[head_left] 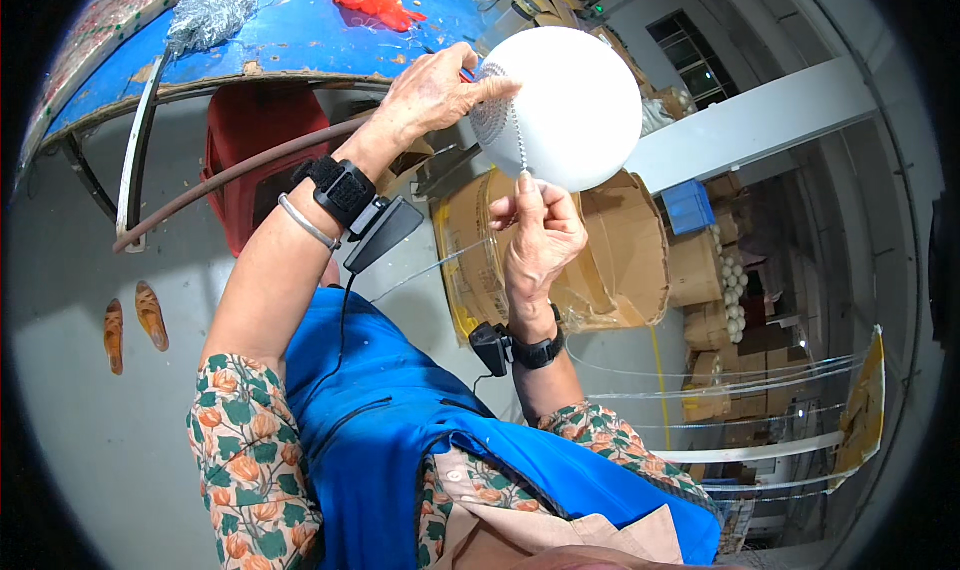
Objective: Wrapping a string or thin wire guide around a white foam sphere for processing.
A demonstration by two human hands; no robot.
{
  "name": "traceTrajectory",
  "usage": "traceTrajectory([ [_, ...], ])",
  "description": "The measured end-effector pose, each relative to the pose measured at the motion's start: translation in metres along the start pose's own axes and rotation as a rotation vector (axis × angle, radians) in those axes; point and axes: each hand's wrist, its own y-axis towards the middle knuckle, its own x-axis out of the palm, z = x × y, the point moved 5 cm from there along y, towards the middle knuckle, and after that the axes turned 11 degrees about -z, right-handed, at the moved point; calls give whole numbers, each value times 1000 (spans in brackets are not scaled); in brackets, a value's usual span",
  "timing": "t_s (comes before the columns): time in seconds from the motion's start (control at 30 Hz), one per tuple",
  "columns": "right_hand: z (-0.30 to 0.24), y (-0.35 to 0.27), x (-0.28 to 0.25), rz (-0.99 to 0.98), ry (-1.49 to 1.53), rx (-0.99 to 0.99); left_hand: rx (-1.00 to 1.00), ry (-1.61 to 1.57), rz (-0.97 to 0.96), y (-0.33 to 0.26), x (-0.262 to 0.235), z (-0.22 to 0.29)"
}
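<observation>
The person is holding a white ball (575,95) up in front of the body, above an open cardboard box (610,260) standing on the floor. The left hand (435,95) is resting against the ball's left side, fingers curled and pressing onto a silvery beaded patch (490,110) covering part of the surface; a small red item is showing just behind the fingers, too hidden to identify. The right hand (540,235) is sitting directly below the ball, thumb and forefinger pressed together and pinching the lower end of a thin beaded string (517,140), which is running straight up from the fingertips to the patch. Both wrists are carrying black straps with small black devices attached, and a silver bangle (307,222) is lying on the left forearm. The person is wearing a blue apron (400,430) over floral sleeves. Behind the left hand, a blue bench (300,30) is carrying a red object (375,2) and a heap of silvery strands (215,5). A red crate (250,135) is sitting under the bench. Two sandals (132,322) are lying on the floor to the left, well apart from the work. More white balls are stacked among boxes at the far right
</observation>
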Motion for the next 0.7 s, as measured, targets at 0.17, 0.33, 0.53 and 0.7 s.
traceTrajectory([
  [0.17,11,2,-6,18,-27,-61,-13,29,36,0,4,3],
  [0.33,20,4,-6,71,-48,-46,5,39,42,1,8,-1],
  [0.53,26,4,-6,90,-68,-37,-15,9,33,2,13,-4],
  [0.7,27,4,-10,107,-93,-43,-33,-88,-75,5,18,-8],
])
